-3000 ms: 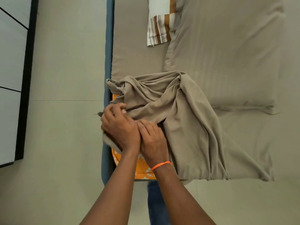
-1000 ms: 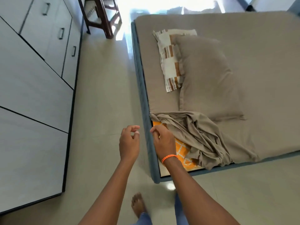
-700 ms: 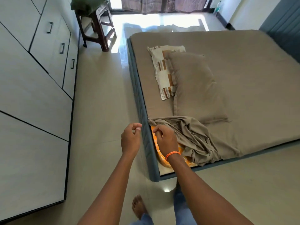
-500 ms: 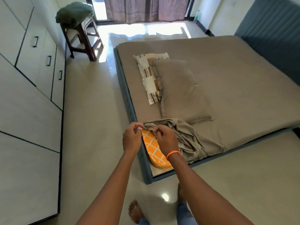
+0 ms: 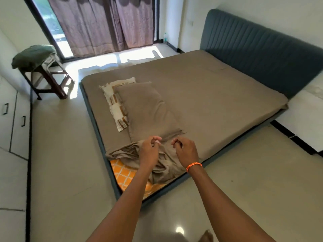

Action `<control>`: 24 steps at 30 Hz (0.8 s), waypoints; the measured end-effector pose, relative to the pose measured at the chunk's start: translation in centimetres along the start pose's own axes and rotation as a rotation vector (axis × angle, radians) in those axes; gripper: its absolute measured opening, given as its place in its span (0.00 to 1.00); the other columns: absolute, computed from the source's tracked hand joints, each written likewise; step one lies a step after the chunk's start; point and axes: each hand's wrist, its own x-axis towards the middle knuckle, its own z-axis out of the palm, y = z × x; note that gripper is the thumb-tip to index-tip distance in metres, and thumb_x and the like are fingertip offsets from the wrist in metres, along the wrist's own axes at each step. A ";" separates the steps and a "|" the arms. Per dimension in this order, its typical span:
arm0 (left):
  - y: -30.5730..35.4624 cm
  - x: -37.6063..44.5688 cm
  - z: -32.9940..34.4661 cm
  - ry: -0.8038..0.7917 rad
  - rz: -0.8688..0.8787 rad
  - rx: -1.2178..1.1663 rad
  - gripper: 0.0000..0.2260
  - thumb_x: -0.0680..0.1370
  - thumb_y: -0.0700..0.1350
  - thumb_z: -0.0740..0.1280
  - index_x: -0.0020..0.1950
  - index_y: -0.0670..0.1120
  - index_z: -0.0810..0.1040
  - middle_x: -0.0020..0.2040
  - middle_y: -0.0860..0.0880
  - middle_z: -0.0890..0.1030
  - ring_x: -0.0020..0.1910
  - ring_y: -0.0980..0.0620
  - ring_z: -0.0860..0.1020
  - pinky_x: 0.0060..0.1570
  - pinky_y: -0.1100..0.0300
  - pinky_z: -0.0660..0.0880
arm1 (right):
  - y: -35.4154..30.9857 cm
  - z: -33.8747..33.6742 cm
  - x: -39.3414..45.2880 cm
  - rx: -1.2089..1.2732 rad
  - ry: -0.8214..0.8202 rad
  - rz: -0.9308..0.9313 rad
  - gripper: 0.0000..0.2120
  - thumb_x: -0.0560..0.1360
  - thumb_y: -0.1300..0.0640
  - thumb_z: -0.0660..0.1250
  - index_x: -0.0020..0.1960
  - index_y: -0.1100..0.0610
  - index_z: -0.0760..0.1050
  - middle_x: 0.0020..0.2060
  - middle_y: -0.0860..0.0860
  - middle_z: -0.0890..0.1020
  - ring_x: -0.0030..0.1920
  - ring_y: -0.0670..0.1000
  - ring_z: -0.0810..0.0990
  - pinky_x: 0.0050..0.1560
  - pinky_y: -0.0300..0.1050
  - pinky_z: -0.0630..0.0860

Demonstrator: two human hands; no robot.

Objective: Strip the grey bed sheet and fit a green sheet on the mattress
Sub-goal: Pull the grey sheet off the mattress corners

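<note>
The grey bed sheet [image 5: 209, 95] covers most of the mattress. Its near left corner is pulled off and lies bunched [image 5: 125, 152], baring an orange patterned mattress corner [image 5: 124, 173]. My left hand [image 5: 150, 151] and my right hand [image 5: 186, 151] hover just over the bunched cloth, fingers loosely curled, with nothing held that I can see. A folded green sheet [image 5: 33, 55] lies on a dark stool [image 5: 52, 81] at the far left.
A grey pillow [image 5: 148, 109] overlaps a striped pillow [image 5: 115, 102] on the bed's left side, right behind my hands. Teal headboard [image 5: 262, 49] on the right, white wardrobe drawers [image 5: 10, 119] on the left, curtains [image 5: 104, 23] at the back. Tiled floor surrounds the bed.
Both hands let go of the sheet corner, then moved right and forward over the bunched cloth. My view rose from the corner to take in the whole room.
</note>
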 end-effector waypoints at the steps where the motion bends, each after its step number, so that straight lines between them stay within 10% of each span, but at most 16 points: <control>1: 1.1 0.1 3.1 -0.024 0.019 -0.011 0.12 0.80 0.40 0.66 0.47 0.56 0.83 0.42 0.56 0.85 0.44 0.53 0.84 0.52 0.46 0.82 | 1.7 -2.6 0.7 -0.004 0.016 0.014 0.12 0.75 0.62 0.62 0.41 0.49 0.80 0.34 0.44 0.82 0.35 0.47 0.80 0.37 0.52 0.78; 24: 22.2 10.0 58.6 -0.416 0.123 0.048 0.12 0.81 0.38 0.65 0.48 0.53 0.83 0.47 0.57 0.85 0.49 0.58 0.82 0.51 0.56 0.79 | 34.1 -41.6 22.4 -0.076 0.185 0.210 0.14 0.82 0.60 0.60 0.44 0.50 0.81 0.47 0.44 0.72 0.42 0.41 0.75 0.37 0.40 0.72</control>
